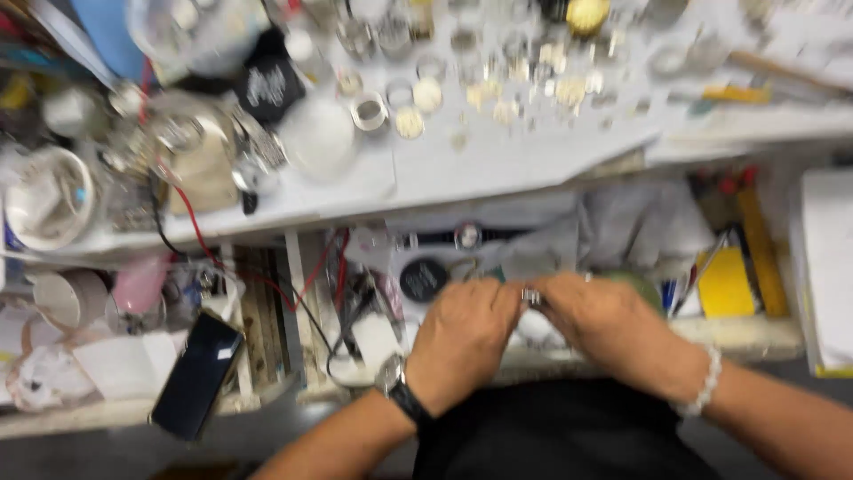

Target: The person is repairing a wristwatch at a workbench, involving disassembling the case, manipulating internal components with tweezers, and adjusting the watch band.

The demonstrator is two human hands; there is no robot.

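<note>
Head view: my left hand [462, 333] and right hand [609, 329] pinch small metal part [531, 296] together, just below black disc [424, 278] — I'd keep grip light, steady.

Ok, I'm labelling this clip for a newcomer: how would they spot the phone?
Start at the white workbench edge, then drop to the open drawer at lower left. The phone lies tilted there, left of the left hand. It is the only flat, black, glossy slab among pale clutter.

Dark-screened black phone [195, 373] lying lower left, round black label [424, 278] above the hands, both blurred
</note>
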